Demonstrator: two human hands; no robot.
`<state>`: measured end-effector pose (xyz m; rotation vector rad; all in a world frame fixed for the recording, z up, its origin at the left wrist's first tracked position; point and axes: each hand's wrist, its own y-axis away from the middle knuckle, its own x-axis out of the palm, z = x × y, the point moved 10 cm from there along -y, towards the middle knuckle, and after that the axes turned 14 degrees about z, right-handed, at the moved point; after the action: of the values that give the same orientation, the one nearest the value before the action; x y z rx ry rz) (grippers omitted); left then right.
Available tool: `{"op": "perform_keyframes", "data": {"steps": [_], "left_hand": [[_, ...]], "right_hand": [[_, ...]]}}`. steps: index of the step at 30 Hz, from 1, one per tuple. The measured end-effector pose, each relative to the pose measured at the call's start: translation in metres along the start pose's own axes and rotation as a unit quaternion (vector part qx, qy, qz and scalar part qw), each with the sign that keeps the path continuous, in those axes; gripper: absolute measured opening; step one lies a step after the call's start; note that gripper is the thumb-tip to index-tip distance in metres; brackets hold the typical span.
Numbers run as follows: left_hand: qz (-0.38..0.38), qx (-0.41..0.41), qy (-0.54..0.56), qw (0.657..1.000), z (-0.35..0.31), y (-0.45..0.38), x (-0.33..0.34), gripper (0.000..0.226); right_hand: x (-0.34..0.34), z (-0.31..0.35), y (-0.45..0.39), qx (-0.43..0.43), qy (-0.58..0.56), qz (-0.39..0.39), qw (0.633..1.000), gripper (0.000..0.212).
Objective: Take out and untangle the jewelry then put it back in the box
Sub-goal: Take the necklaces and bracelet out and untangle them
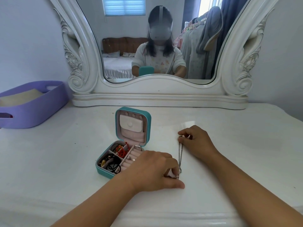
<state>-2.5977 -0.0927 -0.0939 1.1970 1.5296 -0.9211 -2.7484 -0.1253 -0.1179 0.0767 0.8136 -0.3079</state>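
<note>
White worktop (65, 161) with a carved white mirror (159, 95) at its far edge carries the items under inspection. Right hand (196, 141): fingers (183, 133) curled, pinching the far end of a silver chain necklace (180, 154) against the surface. Left hand (154, 169): fingers (172, 173) curled over the near end of the same chain, thumb extended flat on the worktop; the exact contact point is partly hidden by the hand. The necklace lies stretched in a nearly straight line between the two hands, resting on the worktop, just right of the box. Teal jewelry box (126, 145) stands open, lid upright, its pink lining and a snap pocket visible. Its compartments hold a red ornament (122, 149), black cords (113, 164), a gold piece (103, 162) and rings in the pink rolls (131, 159). A purple basket (32, 104) sits at the far left, well apart from the box.
</note>
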Motion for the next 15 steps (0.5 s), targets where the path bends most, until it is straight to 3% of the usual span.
{"op": "perform_keyframes", "data": {"steps": [3, 5, 7, 9, 10, 12, 15], "left_hand": [[-0.073, -0.003, -0.017, 0.997, 0.008, 0.009, -0.02, 0.036], [-0.196, -0.034, -0.014, 0.98, 0.025, 0.028, -0.048, 0.032], [-0.34, -0.1, 0.02, 0.935, 0.053, 0.059, -0.076, 0.025], [-0.428, -0.189, 0.088, 0.879, 0.089, 0.088, -0.09, 0.019], [-0.436, -0.231, 0.142, 0.858, 0.111, 0.097, -0.089, 0.027], [-0.38, -0.266, 0.295, 0.835, 0.15, 0.093, -0.074, 0.047], [-0.286, -0.209, 0.502, 0.789, 0.17, 0.072, -0.044, 0.046]], "right_hand": [[-0.002, -0.002, 0.003, 0.001, -0.025, 0.002, 1.0, 0.028], [-0.006, -0.003, 0.005, 0.003, -0.036, -0.006, 0.999, 0.03], [-0.015, -0.005, 0.008, 0.005, -0.058, -0.028, 0.998, 0.029], [-0.024, -0.002, 0.01, -0.001, -0.085, -0.051, 0.995, 0.027], [-0.027, 0.0, 0.011, -0.007, -0.098, -0.062, 0.993, 0.027], [-0.029, 0.01, 0.013, -0.022, -0.127, -0.073, 0.989, 0.024], [-0.02, 0.029, 0.017, -0.044, -0.153, -0.06, 0.985, 0.021]]}}
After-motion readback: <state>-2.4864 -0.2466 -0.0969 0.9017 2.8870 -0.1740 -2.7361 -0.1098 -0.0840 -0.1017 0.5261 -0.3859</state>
